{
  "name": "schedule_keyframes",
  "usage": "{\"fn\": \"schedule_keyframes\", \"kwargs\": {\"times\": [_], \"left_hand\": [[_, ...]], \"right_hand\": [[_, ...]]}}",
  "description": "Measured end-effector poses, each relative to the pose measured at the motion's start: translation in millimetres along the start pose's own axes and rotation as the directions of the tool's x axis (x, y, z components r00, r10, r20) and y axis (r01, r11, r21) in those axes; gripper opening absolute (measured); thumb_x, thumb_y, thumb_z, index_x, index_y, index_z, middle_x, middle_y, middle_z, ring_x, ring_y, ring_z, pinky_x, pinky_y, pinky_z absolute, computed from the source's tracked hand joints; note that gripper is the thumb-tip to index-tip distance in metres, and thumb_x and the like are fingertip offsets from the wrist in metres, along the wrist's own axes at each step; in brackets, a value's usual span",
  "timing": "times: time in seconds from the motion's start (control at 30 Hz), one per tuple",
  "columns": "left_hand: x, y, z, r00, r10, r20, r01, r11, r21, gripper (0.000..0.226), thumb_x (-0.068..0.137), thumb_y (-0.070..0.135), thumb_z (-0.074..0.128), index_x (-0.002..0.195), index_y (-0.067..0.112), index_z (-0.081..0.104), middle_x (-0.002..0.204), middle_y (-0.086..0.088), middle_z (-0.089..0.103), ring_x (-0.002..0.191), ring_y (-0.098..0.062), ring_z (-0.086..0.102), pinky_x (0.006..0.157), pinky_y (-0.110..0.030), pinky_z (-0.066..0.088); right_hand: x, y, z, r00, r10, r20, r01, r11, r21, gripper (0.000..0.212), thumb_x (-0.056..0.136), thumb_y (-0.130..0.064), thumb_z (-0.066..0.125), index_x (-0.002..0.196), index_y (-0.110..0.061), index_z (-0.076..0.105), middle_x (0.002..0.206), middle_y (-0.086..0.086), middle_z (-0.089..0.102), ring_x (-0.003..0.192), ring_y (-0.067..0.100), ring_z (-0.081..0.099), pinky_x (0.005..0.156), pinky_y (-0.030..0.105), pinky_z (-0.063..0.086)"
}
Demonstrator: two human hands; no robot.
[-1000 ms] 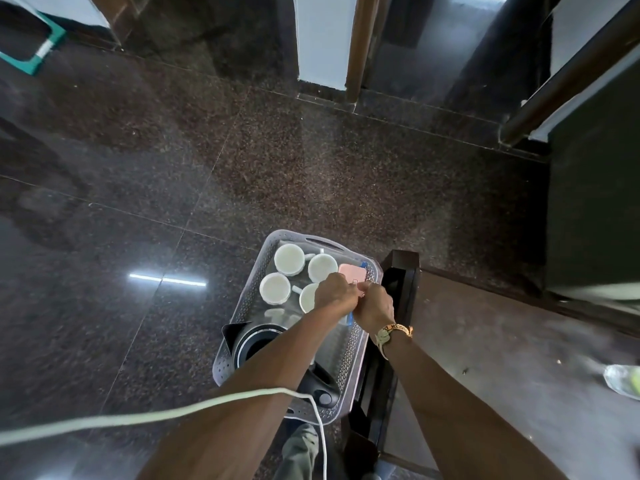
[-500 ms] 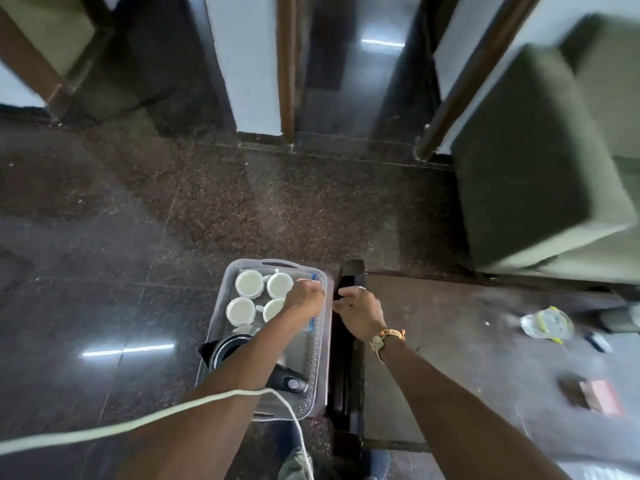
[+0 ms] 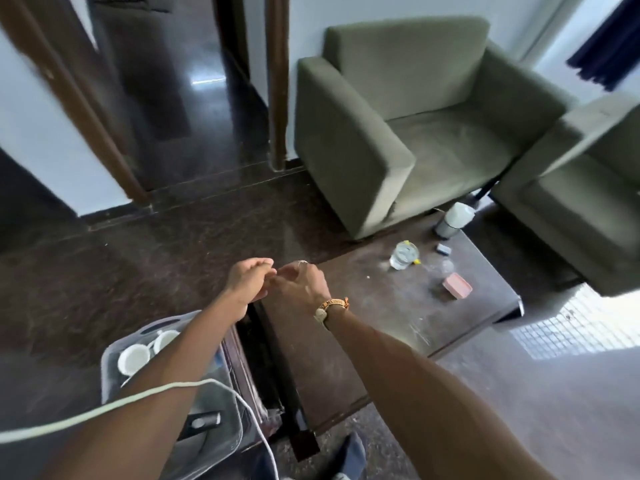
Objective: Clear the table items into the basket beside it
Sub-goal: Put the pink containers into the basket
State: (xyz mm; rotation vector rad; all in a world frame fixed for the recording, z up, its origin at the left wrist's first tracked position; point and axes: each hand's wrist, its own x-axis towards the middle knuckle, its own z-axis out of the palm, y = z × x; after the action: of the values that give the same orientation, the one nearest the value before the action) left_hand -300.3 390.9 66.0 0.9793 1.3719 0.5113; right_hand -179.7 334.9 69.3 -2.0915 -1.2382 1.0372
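Both hands have lifted from the basket [image 3: 114, 355], left hand [image 3: 247, 284] and right hand [image 3: 301, 289] loosely open and empty, turning toward the table [image 3: 381, 323] where the pink box [image 3: 458, 286] waits.

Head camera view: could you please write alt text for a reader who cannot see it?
Two bare hands, left hand and right hand, meet empty above the near corner of a dark low table. A glass, a pink box and a white bottle remain on it. A basket holding white cups sits beside it.
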Motion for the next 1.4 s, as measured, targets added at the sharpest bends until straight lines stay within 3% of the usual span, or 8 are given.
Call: {"fn": "schedule_keyframes", "kwargs": {"times": [0.2, 0.47, 0.6, 0.77, 0.93, 1.1, 1.3, 1.4], "left_hand": [[-2, 35, 52, 0.996, 0.065, 0.055, -0.071, 0.991, 0.114, 0.01, 0.097, 0.025, 0.058, 0.092, 0.026, 0.067, 0.099, -0.002, 0.072, 0.08, -0.015, 0.065, 0.071, -0.029, 0.052], [-12, 66, 128, 0.984, 0.077, 0.16, -0.104, 0.98, 0.167, 0.009, 0.095, 0.026, 0.06, 0.096, 0.027, 0.069, 0.098, 0.002, 0.073, 0.084, -0.014, 0.066, 0.071, -0.028, 0.053], [-21, 77, 151, 0.972, 0.082, 0.219, -0.125, 0.974, 0.19, 0.009, 0.095, 0.026, 0.059, 0.092, 0.029, 0.067, 0.101, 0.001, 0.072, 0.086, -0.014, 0.067, 0.072, -0.027, 0.053], [-25, 80, 177, 0.96, 0.086, 0.267, -0.153, 0.958, 0.242, 0.012, 0.096, 0.02, 0.058, 0.09, 0.027, 0.065, 0.105, -0.003, 0.07, 0.093, -0.02, 0.066, 0.089, -0.038, 0.053], [-21, 74, 208, 0.956, 0.046, 0.289, -0.127, 0.955, 0.268, 0.01, 0.095, 0.019, 0.059, 0.091, 0.025, 0.066, 0.107, -0.005, 0.071, 0.094, -0.02, 0.066, 0.092, -0.04, 0.053], [2, 90, 238, 0.974, 0.054, 0.22, -0.108, 0.964, 0.243, 0.009, 0.096, 0.02, 0.059, 0.097, 0.025, 0.066, 0.109, -0.005, 0.07, 0.101, -0.022, 0.067, 0.089, -0.037, 0.054], [25, 113, 268, 0.992, 0.026, 0.121, -0.05, 0.978, 0.201, 0.024, 0.098, 0.016, 0.058, 0.122, 0.016, 0.062, 0.111, -0.006, 0.07, 0.101, -0.021, 0.067, 0.091, -0.036, 0.053], [31, 113, 277, 0.997, 0.012, 0.072, -0.024, 0.985, 0.173, 0.023, 0.098, 0.016, 0.057, 0.121, 0.015, 0.062, 0.111, -0.007, 0.069, 0.103, -0.023, 0.067, 0.092, -0.038, 0.052]], "right_hand": [[8, 27, -67, 0.995, 0.018, -0.095, -0.012, 0.998, 0.062, 0.034, 0.082, -0.04, 0.074, 0.11, -0.02, 0.076, 0.104, 0.0, 0.076, 0.098, 0.016, 0.069, 0.087, 0.031, 0.056], [8, 61, -148, 0.969, 0.074, -0.234, -0.052, 0.993, 0.102, 0.018, 0.079, -0.037, 0.075, 0.092, -0.025, 0.076, 0.087, -0.002, 0.073, 0.085, 0.016, 0.066, 0.072, 0.025, 0.048], [1, 73, -174, 0.942, 0.106, -0.317, -0.068, 0.989, 0.128, 0.032, 0.077, -0.035, 0.074, 0.087, -0.005, 0.072, 0.086, 0.016, 0.073, 0.085, 0.033, 0.068, 0.075, 0.042, 0.057], [-5, 100, -195, 0.923, 0.151, -0.353, -0.082, 0.976, 0.204, 0.023, 0.077, -0.033, 0.075, 0.082, -0.01, 0.074, 0.082, 0.011, 0.075, 0.082, 0.03, 0.07, 0.078, 0.043, 0.059], [7, 126, -216, 0.932, 0.16, -0.326, -0.098, 0.975, 0.198, 0.032, 0.079, -0.028, 0.072, 0.086, 0.003, 0.07, 0.087, 0.023, 0.072, 0.087, 0.04, 0.066, 0.073, 0.046, 0.056], [51, 143, -245, 0.957, 0.142, -0.255, -0.102, 0.981, 0.163, 0.015, 0.079, -0.037, 0.073, 0.085, -0.023, 0.074, 0.076, -0.008, 0.067, 0.074, 0.013, 0.061, 0.058, 0.021, 0.039], [101, 158, -283, 0.981, 0.122, -0.152, -0.101, 0.986, 0.134, 0.025, 0.081, -0.037, 0.074, 0.099, -0.02, 0.076, 0.1, 0.0, 0.074, 0.095, 0.02, 0.068, 0.082, 0.031, 0.055], [117, 162, -291, 0.987, 0.095, -0.132, -0.079, 0.99, 0.12, 0.023, 0.081, -0.037, 0.074, 0.098, -0.022, 0.076, 0.1, 0.0, 0.074, 0.096, 0.021, 0.068, 0.082, 0.029, 0.055]]}}
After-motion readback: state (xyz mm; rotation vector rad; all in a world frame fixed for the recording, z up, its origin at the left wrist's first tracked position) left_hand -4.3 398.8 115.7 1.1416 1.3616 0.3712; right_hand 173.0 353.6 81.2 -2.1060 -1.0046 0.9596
